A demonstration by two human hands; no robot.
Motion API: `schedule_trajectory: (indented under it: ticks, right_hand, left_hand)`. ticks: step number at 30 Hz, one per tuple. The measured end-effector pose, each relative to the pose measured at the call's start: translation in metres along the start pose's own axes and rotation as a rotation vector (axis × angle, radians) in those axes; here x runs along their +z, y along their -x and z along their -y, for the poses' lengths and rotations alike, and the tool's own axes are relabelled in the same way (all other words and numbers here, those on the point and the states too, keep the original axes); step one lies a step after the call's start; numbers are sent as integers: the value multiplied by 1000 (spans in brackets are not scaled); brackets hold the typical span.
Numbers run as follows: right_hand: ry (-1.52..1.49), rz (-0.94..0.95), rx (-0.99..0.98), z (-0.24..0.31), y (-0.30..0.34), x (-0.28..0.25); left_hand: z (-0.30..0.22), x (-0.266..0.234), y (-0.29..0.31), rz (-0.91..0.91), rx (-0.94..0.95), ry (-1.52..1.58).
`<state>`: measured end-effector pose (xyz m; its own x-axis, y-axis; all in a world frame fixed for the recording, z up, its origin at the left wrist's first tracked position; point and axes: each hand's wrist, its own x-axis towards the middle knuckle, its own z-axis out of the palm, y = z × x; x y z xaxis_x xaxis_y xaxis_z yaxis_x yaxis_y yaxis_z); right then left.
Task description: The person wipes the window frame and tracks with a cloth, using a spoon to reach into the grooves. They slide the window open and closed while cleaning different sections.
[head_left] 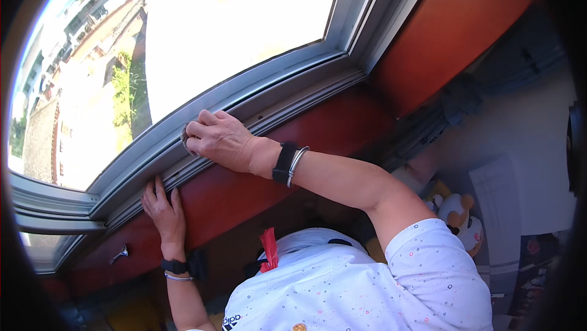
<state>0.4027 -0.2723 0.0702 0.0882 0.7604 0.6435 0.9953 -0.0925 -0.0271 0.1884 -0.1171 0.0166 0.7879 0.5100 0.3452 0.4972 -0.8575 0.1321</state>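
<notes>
A silver-grey metal window frame (244, 89) runs slantwise across the view, with a grooved sliding track (293, 95) along its bottom. My right hand (217, 140) is closed over this track, near its middle. A small greyish wad (185, 139) shows at the far side of its fingers; most of it is hidden in the grip, so its kind is unclear. Lower and to the left, my left hand (164, 211) lies with fingers stretched out, fingertips touching the inner edge of the track. Nothing shows in it.
Below the track is a dark red sill (214, 193), with a small shiny object (120, 253) at its left. A red panel (452, 25) rises on the right. Soft toys (455, 208) and bluish fabric (458, 101) lie beyond my right arm. Bright glass fills the upper left.
</notes>
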Motion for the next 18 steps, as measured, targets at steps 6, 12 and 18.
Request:
schedule_trajectory:
  ticks: [6, 12, 18]
  right_hand:
    - [86, -53, 254, -101, 79, -66]
    - [13, -82, 695, -187, 159, -110]
    - [119, -221, 902, -181, 159, -91]
  left_hand:
    - [10, -2, 5, -39, 27, -47]
    - [14, 3, 4, -46, 35, -96]
    - [11, 10, 5, -4, 20, -116]
